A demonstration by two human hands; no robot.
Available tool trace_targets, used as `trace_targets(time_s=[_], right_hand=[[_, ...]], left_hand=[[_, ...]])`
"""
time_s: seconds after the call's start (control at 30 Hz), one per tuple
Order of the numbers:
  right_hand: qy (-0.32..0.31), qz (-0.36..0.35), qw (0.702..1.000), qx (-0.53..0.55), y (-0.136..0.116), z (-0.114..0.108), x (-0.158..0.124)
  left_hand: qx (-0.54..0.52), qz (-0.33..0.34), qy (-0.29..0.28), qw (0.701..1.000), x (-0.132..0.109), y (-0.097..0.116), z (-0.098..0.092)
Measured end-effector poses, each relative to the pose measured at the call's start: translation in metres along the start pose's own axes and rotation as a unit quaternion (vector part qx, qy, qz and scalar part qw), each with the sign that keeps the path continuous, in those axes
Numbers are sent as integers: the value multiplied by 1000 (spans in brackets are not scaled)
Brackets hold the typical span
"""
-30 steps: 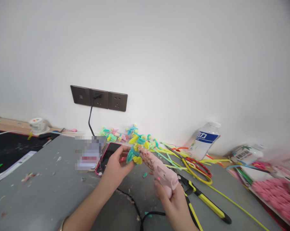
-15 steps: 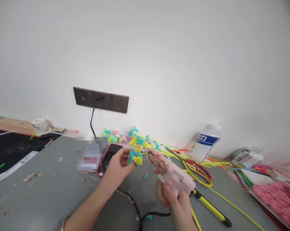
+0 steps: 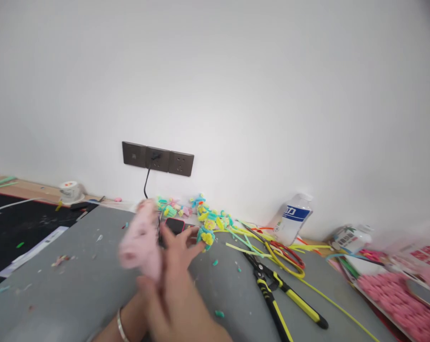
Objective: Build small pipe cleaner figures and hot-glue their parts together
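My left hand reaches forward over the grey table and pinches a small teal and yellow pipe-cleaner figure, held low near the table top. My right hand is smeared by motion and crosses in front of my left forearm. It grips a pink glue gun, which is blurred and sits left of my left hand, in front of a dark phone.
Yellow-handled pliers lie right of my hands. Loose pipe cleaners and small figures sit by the wall, under a socket strip with a black cable. A bottle leans at the wall; a pink tray is far right.
My right hand swung the glue gun from the right of the figure across to the left. My left hand lowered the figure toward the table. The camera tilted and shifted.
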State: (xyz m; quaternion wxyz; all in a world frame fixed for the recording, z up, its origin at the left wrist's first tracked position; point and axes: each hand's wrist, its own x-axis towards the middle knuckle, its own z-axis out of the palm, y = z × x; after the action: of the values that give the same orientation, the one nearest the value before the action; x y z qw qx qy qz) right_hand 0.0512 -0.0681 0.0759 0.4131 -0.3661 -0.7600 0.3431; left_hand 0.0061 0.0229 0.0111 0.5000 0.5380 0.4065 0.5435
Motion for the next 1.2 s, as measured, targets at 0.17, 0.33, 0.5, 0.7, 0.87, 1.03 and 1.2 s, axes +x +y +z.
trace_targets(time_s=[0.17, 0.33, 0.5, 0.7, 0.87, 1.03, 1.2], right_hand=[[-222, 15, 953, -205, -20, 86, 37], [-219, 81, 918, -320, -12, 128, 54], [-274, 108, 898, -326, -6, 129, 61], [-153, -23, 929, -335, -8, 84, 34], [17, 76, 959, -273, 16, -26, 4], [-16, 173, 938, -299, 79, -109, -6], [-25, 201, 935, -290, 117, -108, -15]], left_hand=[[-38, -53, -70, 995, 4, -8, -4], [-62, -82, -45, 994, 12, -23, -8], [-65, -80, -23, 994, 13, -24, -9], [-55, -47, -5, 997, 13, -17, -12], [-59, -28, 1, 998, 16, -15, -14], [-42, -16, 31, 999, 14, -12, -13], [-40, -18, 32, 999, 12, -9, -13]])
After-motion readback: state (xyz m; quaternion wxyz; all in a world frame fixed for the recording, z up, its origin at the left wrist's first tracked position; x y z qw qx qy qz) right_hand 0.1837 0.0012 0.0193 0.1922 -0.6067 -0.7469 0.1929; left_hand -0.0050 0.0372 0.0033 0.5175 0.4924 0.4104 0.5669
